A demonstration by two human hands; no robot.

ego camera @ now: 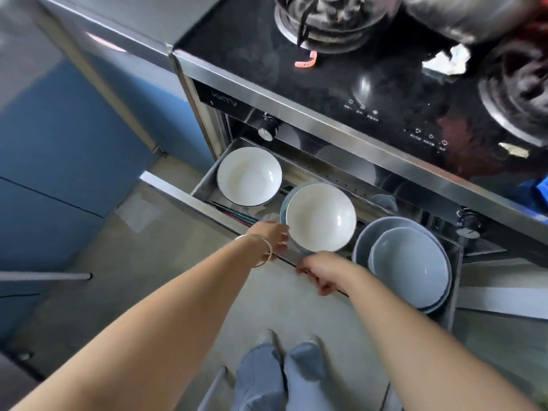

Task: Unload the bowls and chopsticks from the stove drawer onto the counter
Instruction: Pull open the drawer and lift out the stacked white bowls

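The stove drawer (207, 178) stands pulled out. At its left lies a white bowl (249, 176). In the middle, a second white bowl (320, 218) sits nested in a blue-rimmed bowl (284, 207). At the right are two stacked grey-blue bowls (409, 262). Dark chopsticks (234, 213) lie along the drawer's front left, partly hidden. My left hand (274, 237), with a bangle on the wrist, grips the left rim of the middle stack. My right hand (323, 274) hangs just below that stack over the drawer's front edge, fingers loosely curled, holding nothing that I can see.
Above the drawer is the black glass stove top (370, 84) with two burners, a pot (474, 13) at the back right and a control knob (267, 130). A steel counter (118, 28) runs to the left over blue cabinet doors (59, 143). My legs are below.
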